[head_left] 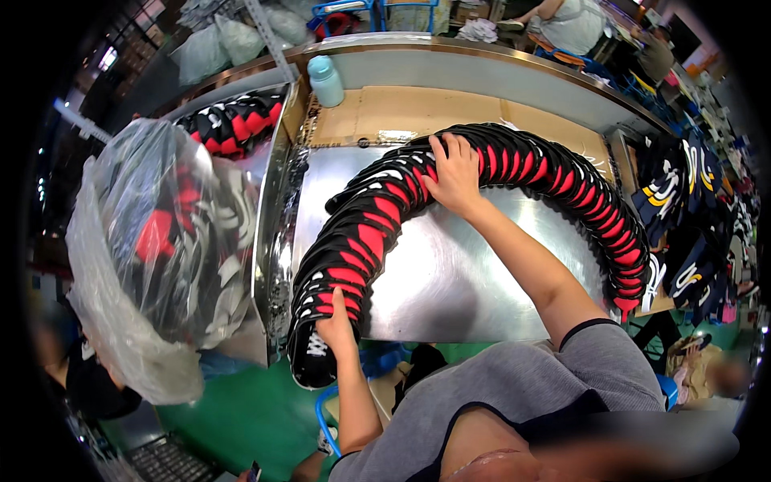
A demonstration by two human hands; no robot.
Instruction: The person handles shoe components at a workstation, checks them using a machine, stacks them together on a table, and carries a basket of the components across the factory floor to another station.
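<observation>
A long curved row of nested black and red shoe uppers [540, 167] arches across the metal tabletop. The row's near left end sticks out past the table's front edge. At that end, my left hand [337, 329] is closed around the uppers, its thumb on the inner side and the other fingers hidden. My right hand [456, 175] lies over the top of the arch with fingers spread and thumb apart, touching the uppers. From there the row bends down to the table's right side.
A clear plastic bag [148, 265] of red, black and white pieces bulges at the left. Behind it lie more black and red uppers [233, 124]. A light blue bottle [325, 80] stands on cardboard [401, 108] at the back. Dark uppers with yellow and white marks [679, 189] are at the right.
</observation>
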